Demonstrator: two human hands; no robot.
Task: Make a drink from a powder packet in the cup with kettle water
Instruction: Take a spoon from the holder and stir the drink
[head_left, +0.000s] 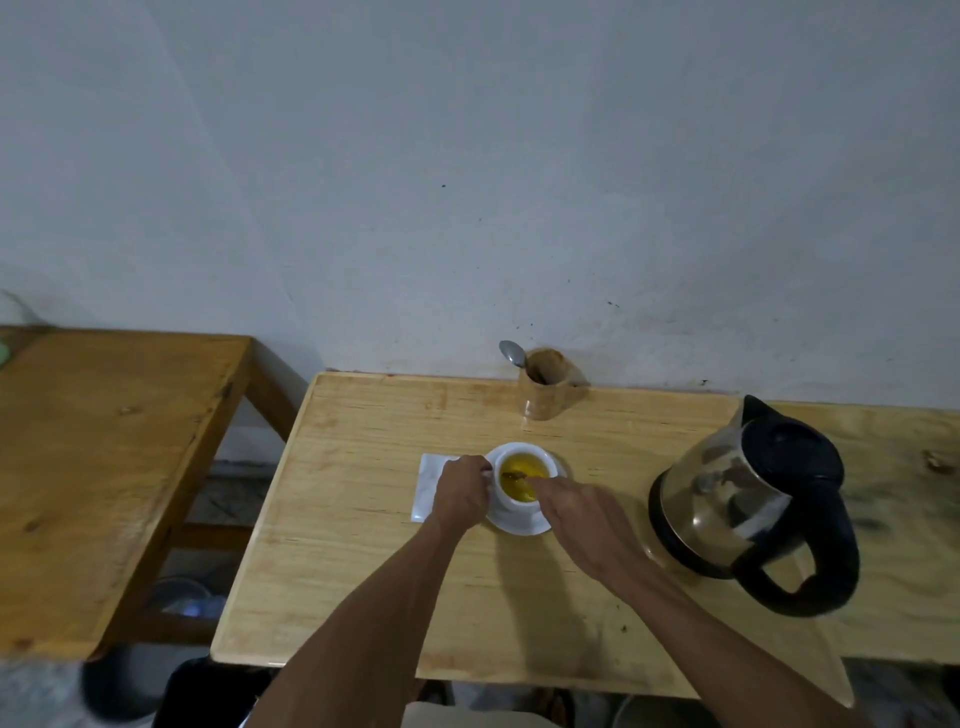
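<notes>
Yellow drink fills the cup (522, 475); my left hand (462, 491) grips its handle steadying it, right hand (584, 519) pinches a spoon (514, 475), stirring, I judge.

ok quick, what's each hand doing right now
Left hand: closed on the handle of the white ceramic cup.
Right hand: pinching a thin stirrer dipped in the yellow drink.

- A wooden holder (546, 388) stands at the table's (363, 545) far edge, against the wall (467, 156).
- A second, darker table (104, 441) sits to the left.
</notes>
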